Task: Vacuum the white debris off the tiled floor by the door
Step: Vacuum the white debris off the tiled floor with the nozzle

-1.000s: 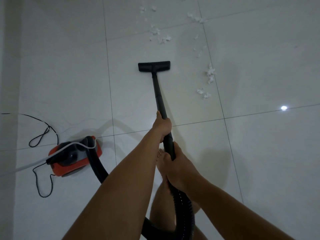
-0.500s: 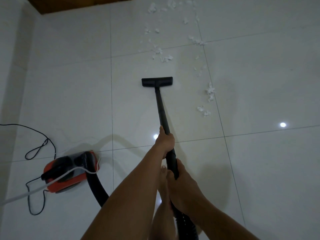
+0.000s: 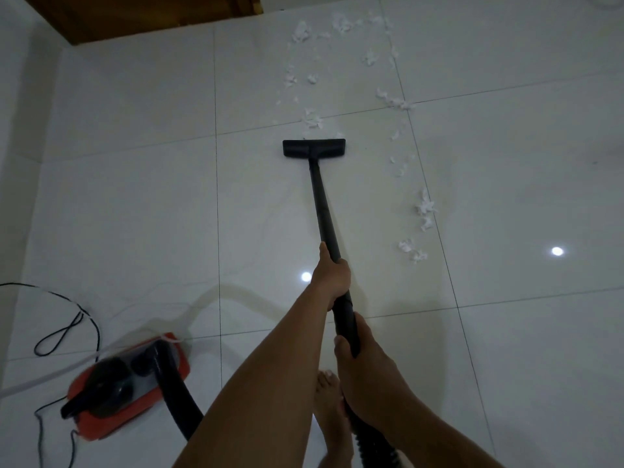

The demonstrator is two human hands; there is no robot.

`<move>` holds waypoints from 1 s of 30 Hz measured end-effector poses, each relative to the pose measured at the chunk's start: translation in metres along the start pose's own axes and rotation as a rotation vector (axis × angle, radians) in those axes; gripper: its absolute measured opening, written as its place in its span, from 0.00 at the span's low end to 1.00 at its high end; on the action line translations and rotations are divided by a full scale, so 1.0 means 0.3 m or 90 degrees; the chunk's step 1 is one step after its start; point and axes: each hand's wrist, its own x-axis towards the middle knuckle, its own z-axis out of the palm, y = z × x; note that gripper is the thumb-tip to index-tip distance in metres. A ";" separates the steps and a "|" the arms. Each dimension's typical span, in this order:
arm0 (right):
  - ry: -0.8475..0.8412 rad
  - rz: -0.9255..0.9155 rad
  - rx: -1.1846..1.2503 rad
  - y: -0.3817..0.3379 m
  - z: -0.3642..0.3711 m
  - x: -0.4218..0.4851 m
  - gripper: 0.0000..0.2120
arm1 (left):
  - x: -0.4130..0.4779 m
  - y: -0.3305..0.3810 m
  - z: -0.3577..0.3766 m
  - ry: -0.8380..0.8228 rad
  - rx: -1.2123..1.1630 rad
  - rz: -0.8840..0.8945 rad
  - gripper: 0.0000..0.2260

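A black vacuum wand runs from my hands to its flat black floor head, which lies on the white tiles. White debris sits just beyond the head and trails up toward the wooden door. More white scraps lie in a line to the right of the wand. My left hand grips the wand higher up. My right hand grips it lower down, where the ribbed hose begins.
The orange and black vacuum body sits on the floor at lower left, its thick hose curving toward me. A black power cord loops on the tiles to its left. My bare foot stands under the wand.
The floor head has slid forward up to the nearest debris. The view has tilted up, bringing the door's bottom edge into sight. Both hands keep their grip.
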 end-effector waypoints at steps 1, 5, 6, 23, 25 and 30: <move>0.001 -0.005 -0.004 -0.012 -0.005 0.017 0.25 | 0.018 0.013 -0.004 0.001 -0.001 0.002 0.30; 0.007 -0.015 -0.017 -0.036 -0.023 0.074 0.25 | 0.067 0.052 -0.007 0.002 0.000 0.008 0.30; 0.004 -0.014 -0.021 -0.038 -0.025 0.082 0.25 | 0.072 0.056 -0.006 0.003 0.000 0.009 0.30; -0.038 0.035 -0.026 0.093 0.038 -0.207 0.24 | -0.231 -0.146 0.014 0.004 -0.016 -0.016 0.30; -0.047 0.038 -0.018 0.119 0.046 -0.264 0.23 | -0.280 -0.189 0.024 0.002 -0.020 -0.021 0.30; -0.077 0.056 0.018 0.140 0.057 -0.387 0.18 | -0.381 -0.249 0.026 -0.012 -0.031 -0.048 0.30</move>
